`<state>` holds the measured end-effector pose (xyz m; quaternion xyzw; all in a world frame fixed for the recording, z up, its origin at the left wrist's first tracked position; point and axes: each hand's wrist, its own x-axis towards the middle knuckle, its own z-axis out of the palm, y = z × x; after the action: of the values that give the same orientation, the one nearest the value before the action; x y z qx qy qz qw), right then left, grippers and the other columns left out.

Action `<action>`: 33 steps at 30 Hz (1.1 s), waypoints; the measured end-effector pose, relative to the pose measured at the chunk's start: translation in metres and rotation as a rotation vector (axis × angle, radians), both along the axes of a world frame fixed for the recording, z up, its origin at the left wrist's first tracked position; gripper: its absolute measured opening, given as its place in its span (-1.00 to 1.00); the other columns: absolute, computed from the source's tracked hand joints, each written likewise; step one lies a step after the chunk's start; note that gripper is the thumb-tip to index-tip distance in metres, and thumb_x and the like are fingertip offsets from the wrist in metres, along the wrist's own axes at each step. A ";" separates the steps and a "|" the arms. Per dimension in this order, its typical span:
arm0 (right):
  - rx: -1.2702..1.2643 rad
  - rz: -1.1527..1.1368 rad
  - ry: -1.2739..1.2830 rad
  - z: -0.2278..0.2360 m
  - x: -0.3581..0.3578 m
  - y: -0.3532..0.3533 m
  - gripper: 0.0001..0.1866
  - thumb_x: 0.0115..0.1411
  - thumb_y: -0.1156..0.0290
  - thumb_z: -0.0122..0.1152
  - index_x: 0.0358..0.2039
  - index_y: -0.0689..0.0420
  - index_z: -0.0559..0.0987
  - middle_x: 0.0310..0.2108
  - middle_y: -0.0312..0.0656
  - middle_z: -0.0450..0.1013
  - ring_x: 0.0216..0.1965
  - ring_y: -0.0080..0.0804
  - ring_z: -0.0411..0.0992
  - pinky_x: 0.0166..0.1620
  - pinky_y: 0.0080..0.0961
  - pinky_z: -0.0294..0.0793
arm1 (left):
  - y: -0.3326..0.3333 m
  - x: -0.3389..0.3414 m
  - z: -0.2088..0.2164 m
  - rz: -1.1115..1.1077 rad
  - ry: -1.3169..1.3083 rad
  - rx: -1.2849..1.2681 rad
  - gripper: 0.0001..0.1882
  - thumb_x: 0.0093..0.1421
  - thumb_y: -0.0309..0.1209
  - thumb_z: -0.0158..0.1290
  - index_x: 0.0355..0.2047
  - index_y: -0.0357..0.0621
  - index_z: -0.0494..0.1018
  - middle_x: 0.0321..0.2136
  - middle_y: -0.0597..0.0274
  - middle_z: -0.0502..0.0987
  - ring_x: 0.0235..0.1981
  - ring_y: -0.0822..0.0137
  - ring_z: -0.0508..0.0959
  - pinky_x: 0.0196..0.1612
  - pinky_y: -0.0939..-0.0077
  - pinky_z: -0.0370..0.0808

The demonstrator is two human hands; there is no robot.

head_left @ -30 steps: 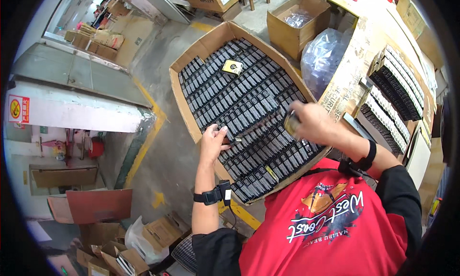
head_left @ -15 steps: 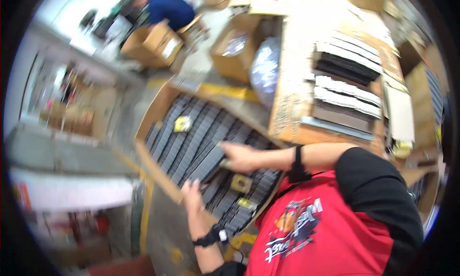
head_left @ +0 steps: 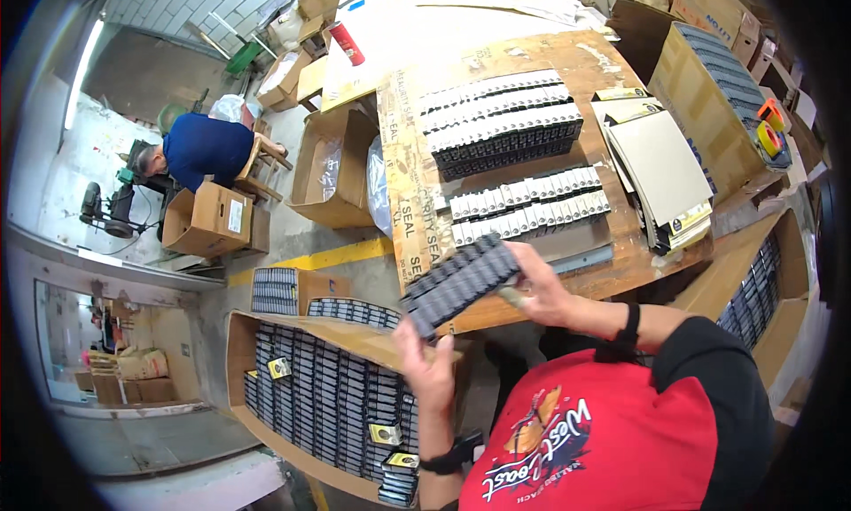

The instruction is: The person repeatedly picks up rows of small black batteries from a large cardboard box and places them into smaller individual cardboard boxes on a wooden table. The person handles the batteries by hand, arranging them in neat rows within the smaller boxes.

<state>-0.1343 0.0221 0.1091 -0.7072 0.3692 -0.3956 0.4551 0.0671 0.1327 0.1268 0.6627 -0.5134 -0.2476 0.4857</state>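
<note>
Between my two hands is a row of small black-and-grey packs (head_left: 465,285), pressed together and raised over the table's near corner. My left hand (head_left: 427,369) grips its lower left end; my right hand (head_left: 539,289) clasps the right end. What exactly the packs are is too small to tell. Below and left of my left hand stands an open cardboard box (head_left: 306,462), filled with tight rows of similar dark packs (head_left: 324,396) and a few yellow-labelled cards. Beyond the held row, white-topped black stacks (head_left: 505,125) and a shorter white-topped row (head_left: 530,208) sit on the table.
The wooden table (head_left: 585,63) carries a pile of cream cards (head_left: 660,165) at its right. More boxes stand around, including an open one (head_left: 784,312) at right and another (head_left: 341,201) beyond the table's left edge. A person in blue (head_left: 208,148) sits farther off.
My hands have lifted the row of packs out of the box and carried it up and right to the table's edge. The view has swung toward the table.
</note>
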 end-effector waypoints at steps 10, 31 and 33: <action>0.068 -0.099 0.332 -0.096 -0.082 -0.034 -0.56 0.05 0.27 0.22 -0.05 0.08 0.40 -0.31 -0.08 0.36 -0.29 -0.02 0.36 -0.20 -0.23 0.37 | -0.074 -0.057 -0.121 -0.005 0.089 0.177 -0.70 0.22 -0.46 -0.07 -0.06 -0.35 0.36 -0.32 0.14 0.36 -0.27 0.29 0.39 -0.15 0.49 0.34; 0.366 -0.137 0.526 -0.100 -0.083 -0.069 -0.77 -0.12 0.40 0.03 -0.53 0.27 0.57 -0.50 0.11 0.48 -0.41 0.04 0.49 -0.36 -0.13 0.47 | -0.190 0.054 -0.169 -0.049 -0.226 0.349 -0.73 0.15 -0.40 -0.07 -0.25 -0.39 0.44 -0.36 0.00 0.52 -0.35 0.24 0.48 -0.26 0.33 0.40; 0.331 -0.112 0.600 -0.068 -0.105 -0.058 -0.76 -0.12 0.38 0.06 -0.53 0.29 0.57 -0.50 0.11 0.49 -0.40 0.07 0.48 -0.38 -0.13 0.46 | -0.216 0.016 -0.131 -0.134 -0.048 0.264 -0.72 0.16 -0.40 -0.08 -0.24 -0.38 0.45 -0.39 0.05 0.54 -0.39 0.26 0.51 -0.34 0.42 0.43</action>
<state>-0.2395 -0.0361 0.0406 -0.6874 0.5839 -0.1291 0.4121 0.0836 -0.0833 -0.0043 0.6908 -0.5311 -0.3289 0.3641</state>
